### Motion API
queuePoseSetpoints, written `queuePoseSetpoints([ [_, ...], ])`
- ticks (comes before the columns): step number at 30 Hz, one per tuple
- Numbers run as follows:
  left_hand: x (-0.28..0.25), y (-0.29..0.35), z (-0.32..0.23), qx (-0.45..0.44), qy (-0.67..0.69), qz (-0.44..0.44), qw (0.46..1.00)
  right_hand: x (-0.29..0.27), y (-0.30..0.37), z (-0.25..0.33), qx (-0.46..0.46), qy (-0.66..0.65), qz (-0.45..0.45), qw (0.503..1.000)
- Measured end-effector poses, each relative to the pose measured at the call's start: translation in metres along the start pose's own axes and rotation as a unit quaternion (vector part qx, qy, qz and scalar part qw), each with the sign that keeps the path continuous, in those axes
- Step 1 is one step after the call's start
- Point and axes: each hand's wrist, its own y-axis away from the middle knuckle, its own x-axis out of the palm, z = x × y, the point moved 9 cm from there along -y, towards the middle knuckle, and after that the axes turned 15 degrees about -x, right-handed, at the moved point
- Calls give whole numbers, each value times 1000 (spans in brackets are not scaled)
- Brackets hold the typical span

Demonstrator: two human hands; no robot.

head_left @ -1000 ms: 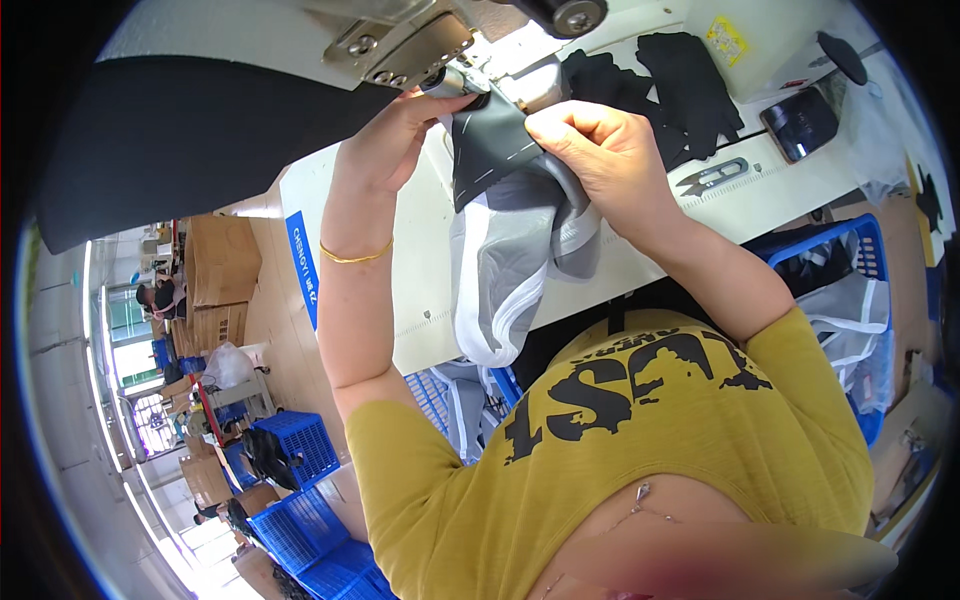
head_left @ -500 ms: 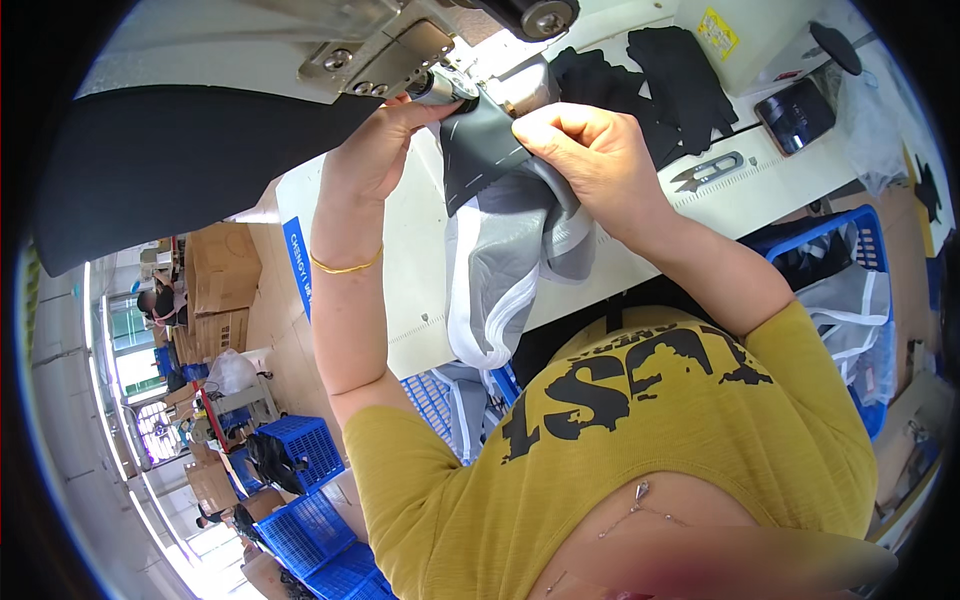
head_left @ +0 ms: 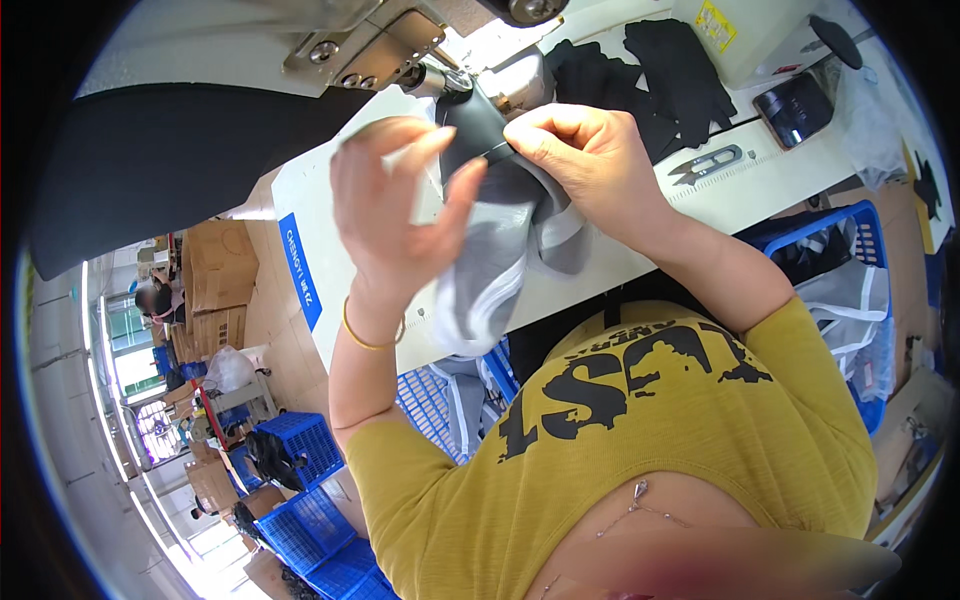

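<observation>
A grey fabric piece with white edging and a dark upper panel hangs from the sewing machine's presser area over the table edge. My right hand pinches the dark panel at its right side between thumb and fingers. To the left of the panel, my left hand is raised with its fingers apart and nothing visible in it, a little blurred by motion. The top of the panel lies under the machine's roller-like metal part, and the needle cannot be made out.
Black fabric pieces lie on the far part of the white table. Thread snips and a black box-like device are to the right. Blue baskets with grey fabric stand below the table, one basket at the right.
My left hand has let go of the panel near the presser and drawn back toward me, its fingers spreading. The right hand keeps its pinch, while the dark panel has turned and bent.
</observation>
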Motion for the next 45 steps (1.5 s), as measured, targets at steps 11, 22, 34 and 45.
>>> queuePoseSetpoints([
  [11, 27, 9, -31, 178, -99, -26, 979, 0, 4, 8, -77, -36, -47, 995],
  [22, 21, 12, -28, 175, -75, -41, 981, -1, 14, 3, -29, -37, -41, 998],
  [34, 22, 12, -44, 193, -155, -35, 968, 0, 14, 8, -20, -41, -32, 998],
  [45, 20, 8, -42, 183, -141, -2, 973, 6, 16, 10, 7, -89, -40, 995],
])
